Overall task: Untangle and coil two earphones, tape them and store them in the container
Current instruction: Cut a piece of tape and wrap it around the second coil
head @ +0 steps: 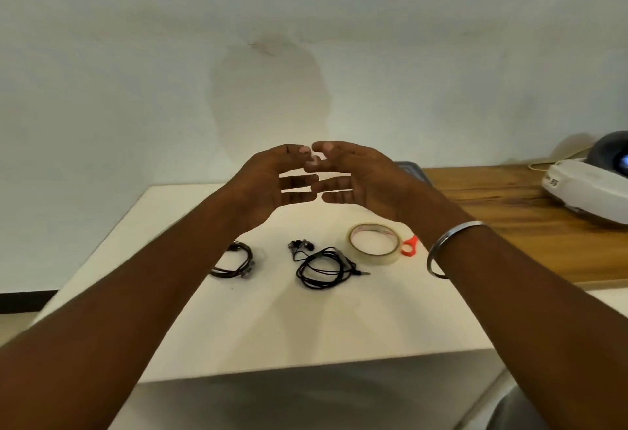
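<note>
My left hand (272,181) and my right hand (356,174) are raised above the white table (272,321) with their fingertips meeting. A small pale piece of tape (314,158) is pinched between the thumbs and forefingers of both hands; the other fingers are spread. Below them lie two black earphones. One coiled earphone (238,263) is at the left, partly hidden by my left forearm. The other earphone (323,266) lies in loose loops at the middle. A roll of clear tape (373,244) lies flat to its right.
A red scissors handle (409,247) shows beside the tape roll, the rest hidden by my right wrist. A dark grey container's corner (413,171) shows behind my right hand. A white and grey device (584,188) sits on the wooden top (509,212) at right. A wall stands close behind.
</note>
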